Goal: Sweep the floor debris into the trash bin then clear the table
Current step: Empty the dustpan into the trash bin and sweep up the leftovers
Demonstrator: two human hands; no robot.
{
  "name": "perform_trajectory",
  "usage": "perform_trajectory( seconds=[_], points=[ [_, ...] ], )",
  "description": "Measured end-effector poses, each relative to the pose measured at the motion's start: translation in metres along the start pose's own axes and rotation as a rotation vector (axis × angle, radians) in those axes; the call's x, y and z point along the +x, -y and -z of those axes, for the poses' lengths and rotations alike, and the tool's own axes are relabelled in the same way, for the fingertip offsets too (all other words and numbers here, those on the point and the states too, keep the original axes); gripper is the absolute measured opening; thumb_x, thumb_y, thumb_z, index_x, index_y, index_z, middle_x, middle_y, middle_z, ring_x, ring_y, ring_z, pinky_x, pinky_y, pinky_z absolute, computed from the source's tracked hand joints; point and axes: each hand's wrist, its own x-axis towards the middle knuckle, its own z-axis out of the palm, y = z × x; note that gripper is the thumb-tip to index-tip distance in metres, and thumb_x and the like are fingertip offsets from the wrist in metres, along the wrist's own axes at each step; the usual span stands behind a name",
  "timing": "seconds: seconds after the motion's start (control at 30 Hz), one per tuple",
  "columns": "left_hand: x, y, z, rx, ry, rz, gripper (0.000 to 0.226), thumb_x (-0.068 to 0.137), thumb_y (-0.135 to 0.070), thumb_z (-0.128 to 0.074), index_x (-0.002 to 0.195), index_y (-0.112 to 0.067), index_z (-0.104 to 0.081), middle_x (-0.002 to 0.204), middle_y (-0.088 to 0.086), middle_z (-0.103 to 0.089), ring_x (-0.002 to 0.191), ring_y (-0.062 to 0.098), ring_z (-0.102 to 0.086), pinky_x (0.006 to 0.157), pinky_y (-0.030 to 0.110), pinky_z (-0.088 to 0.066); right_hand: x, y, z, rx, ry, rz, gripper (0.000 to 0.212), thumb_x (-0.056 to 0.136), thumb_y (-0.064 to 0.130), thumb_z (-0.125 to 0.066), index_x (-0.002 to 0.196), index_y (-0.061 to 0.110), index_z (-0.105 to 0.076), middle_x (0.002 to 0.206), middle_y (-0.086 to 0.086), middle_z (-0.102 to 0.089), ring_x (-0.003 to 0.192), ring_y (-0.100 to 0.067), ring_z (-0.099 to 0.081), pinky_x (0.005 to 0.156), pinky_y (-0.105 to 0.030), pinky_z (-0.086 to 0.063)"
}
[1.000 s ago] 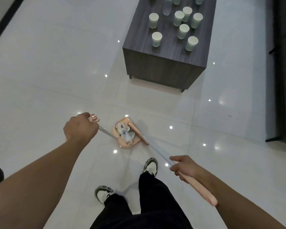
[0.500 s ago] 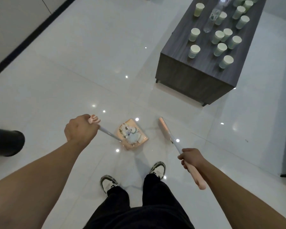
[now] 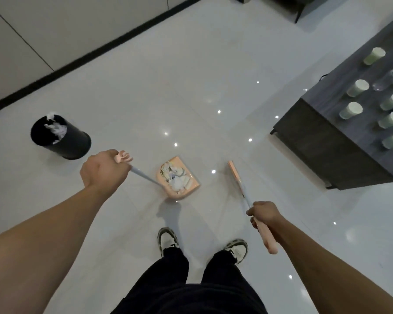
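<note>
Looks like an office lounge or meeting room, w/ glossy pale floor tiles [image 3: 168,75] reflecting small ceiling lights. A black skirting strip [image 3: 95,51] runs below plain light wall panels [image 3: 55,23]. A low dark wood-grain tabletop [image 3: 340,98] carries many paper cups [image 3: 351,111], as after a gathering. A small black trash bin [image 3: 61,138] stands on the floor.

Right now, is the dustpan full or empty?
Full: the dustpan holds a heap of pale crumpled scraps. The left hand grips its handle, and the bin stands apart to its left.
</note>
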Motion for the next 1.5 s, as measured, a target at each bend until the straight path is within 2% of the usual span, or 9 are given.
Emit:
perform_trajectory(
  seconds=[0.23,0.3,0.4,0.53,0.67,0.83,0.93,1.2,1.5],
  points=[
    [0.035,0.095,0.07,-0.107,-0.132,0.17,0.016,0.07,-0.041,-0.068,0.076,-0.027,-0.066,0.059,-0.008,-0.055,0.065,0.026,-0.054,0.054,0.028,-0.035,-0.018,0.09,-0.11,-0.161,0.144,0.129,0.006,0.079,-0.006,-0.061,0.083,-0.002,-0.061,0.062,-0.013,-0.048,0.033,-0.018,-0.044,0.037,-0.019,-0.036],
    [0.047,0.121,0.096,-0.129,-0.185,0.227,0.016,0.069,-0.04,-0.068,0.076,-0.027,-0.066,0.061,-0.006,-0.057,0.066,0.026,-0.055,0.055,0.028,-0.037,-0.021,0.117,-0.144,-0.207,0.174,0.175,0.028,0.078,-0.006,-0.064,0.103,-0.017,-0.059,0.065,-0.014,-0.048,0.034,-0.019,-0.044,0.038,-0.019,-0.036],
    [0.061,0.159,0.136,-0.157,-0.266,0.302,0.016,0.069,-0.04,-0.066,0.071,-0.025,-0.064,0.06,-0.003,-0.059,0.063,0.025,-0.058,0.053,0.028,-0.038,-0.03,0.158,-0.193,-0.259,0.242,0.269,0.054,0.075,-0.005,-0.065,0.123,-0.015,-0.043,0.067,-0.015,-0.047,0.036,-0.02,-0.043,0.038,-0.019,-0.034],
    [0.078,0.202,0.191,-0.143,-0.404,0.368,0.019,0.07,-0.043,-0.066,0.072,-0.024,-0.064,0.061,-0.003,-0.058,0.066,0.025,-0.057,0.053,0.028,-0.04,-0.048,0.212,-0.25,-0.283,0.308,0.342,0.042,0.079,-0.006,-0.063,0.121,-0.006,-0.061,0.066,-0.014,-0.055,0.033,-0.017,-0.045,0.037,-0.018,-0.037],
    [0.092,0.235,0.237,-0.096,-0.53,0.428,0.023,0.071,-0.048,-0.067,0.077,-0.026,-0.064,0.06,-0.007,-0.053,0.067,0.024,-0.053,0.05,0.027,-0.033,-0.059,0.263,-0.295,-0.32,0.379,0.422,0.05,0.083,-0.005,-0.064,0.131,0.006,-0.055,0.07,-0.015,-0.059,0.032,-0.013,-0.049,0.037,-0.018,-0.039],
    [0.114,0.25,0.263,0.078,-0.648,0.433,0.023,0.08,-0.048,-0.061,0.076,-0.025,-0.062,0.063,-0.001,-0.059,0.064,0.029,-0.055,0.054,0.028,-0.037,-0.052,0.326,-0.345,-0.392,0.462,0.488,0.053,0.082,-0.008,-0.064,0.133,-0.01,-0.05,0.073,-0.018,-0.054,0.032,-0.016,-0.046,0.036,-0.018,-0.037],
    [0.128,0.249,0.265,0.197,-0.632,0.422,0.021,0.081,-0.047,-0.062,0.081,-0.026,-0.064,0.069,0.002,-0.064,0.068,0.031,-0.06,0.054,0.029,-0.043,-0.043,0.363,-0.369,-0.433,0.501,0.5,0.058,0.084,-0.007,-0.063,0.139,0.0,-0.048,0.075,-0.018,-0.057,0.031,-0.016,-0.047,0.036,-0.017,-0.037],
    [0.162,0.224,0.257,0.356,-0.456,0.3,0.004,0.084,-0.03,-0.069,0.082,-0.027,-0.072,0.058,-0.011,-0.053,0.053,0.011,-0.047,0.047,0.02,-0.015,-0.02,0.426,-0.399,-0.513,0.567,0.47,0.057,0.085,-0.005,-0.063,0.139,0.004,-0.049,0.075,-0.015,-0.058,0.032,-0.013,-0.048,0.036,-0.017,-0.037],
    [0.183,0.209,0.249,0.412,-0.336,0.275,0.018,0.094,-0.031,-0.057,0.103,-0.029,-0.072,0.075,-0.005,-0.065,0.069,0.015,-0.058,0.054,0.026,-0.036,-0.008,0.449,-0.414,-0.568,0.579,0.424,0.048,0.084,-0.006,-0.063,0.131,-0.005,-0.053,0.071,-0.016,-0.055,0.034,-0.016,-0.047,0.037,-0.018,-0.038]
  ],
)
